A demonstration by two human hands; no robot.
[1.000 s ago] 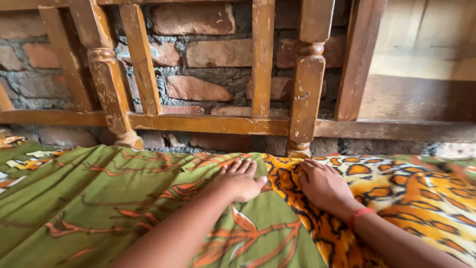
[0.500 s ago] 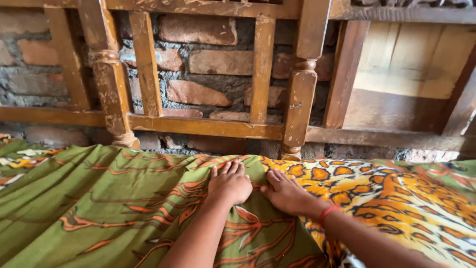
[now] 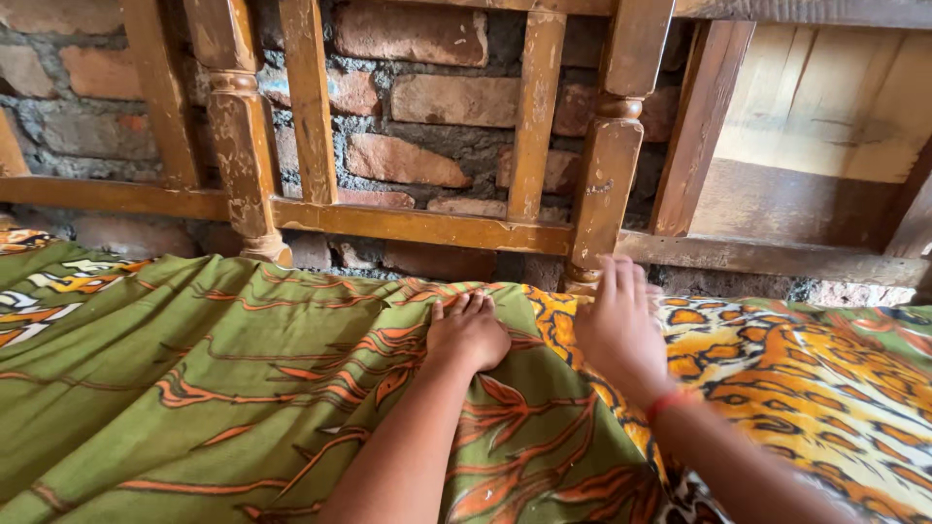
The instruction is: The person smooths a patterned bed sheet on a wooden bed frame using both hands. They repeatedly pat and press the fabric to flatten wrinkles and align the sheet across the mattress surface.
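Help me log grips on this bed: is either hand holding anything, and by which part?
Nothing is clearly gripped. The left hand presses flat on the green leaf-print sheet near its top edge; the right hand, blurred, hovers over the orange tiger-print cloth.

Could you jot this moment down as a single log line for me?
left hand: flat on green leaf-print sheet | right hand: raised, blurred, above tiger-print cloth | behind: wooden bed rail, brick wall

The right hand [image 3: 619, 325] now lifts off the orange tiger-print cloth [image 3: 777, 378] and moves right, apart from the left hand [image 3: 468, 335], toward the bed's head edge
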